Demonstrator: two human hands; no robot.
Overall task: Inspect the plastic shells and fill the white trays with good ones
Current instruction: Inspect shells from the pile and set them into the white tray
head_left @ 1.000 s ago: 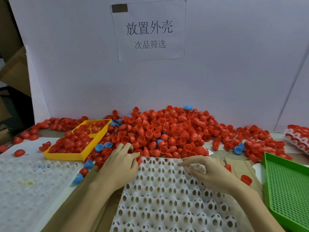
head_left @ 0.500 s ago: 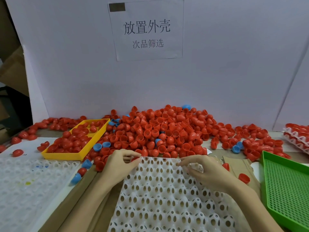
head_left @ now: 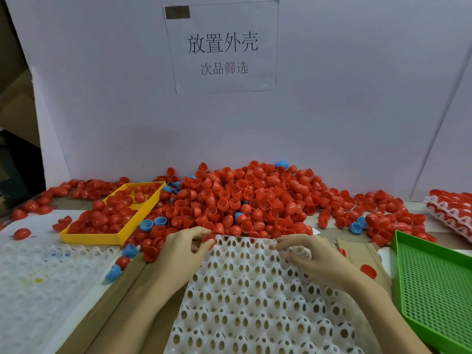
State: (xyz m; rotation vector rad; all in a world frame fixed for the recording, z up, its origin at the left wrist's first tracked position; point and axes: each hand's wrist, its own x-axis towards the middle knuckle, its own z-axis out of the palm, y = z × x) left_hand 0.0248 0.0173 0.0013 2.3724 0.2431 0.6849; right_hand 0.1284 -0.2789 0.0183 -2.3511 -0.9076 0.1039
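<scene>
While the white tray (head_left: 255, 297) in front of me shows only bare holes, I judge the filling barely begun. In the head view, my left hand (head_left: 182, 254) pinches one red shell (head_left: 210, 239) at the tray's far-left corner, about 11 o'clock. My right hand (head_left: 310, 259) rests curled at the far edge, near 1 o'clock; I cannot tell whether it holds anything. The heap of shells (head_left: 245, 200) lies at 12 o'clock, another bare tray (head_left: 38, 290) at 9, filled trays (head_left: 452, 213) at 2.

Glossy plastic shells (head_left: 245, 200), cardboard tabletop (head_left: 127, 290)
</scene>
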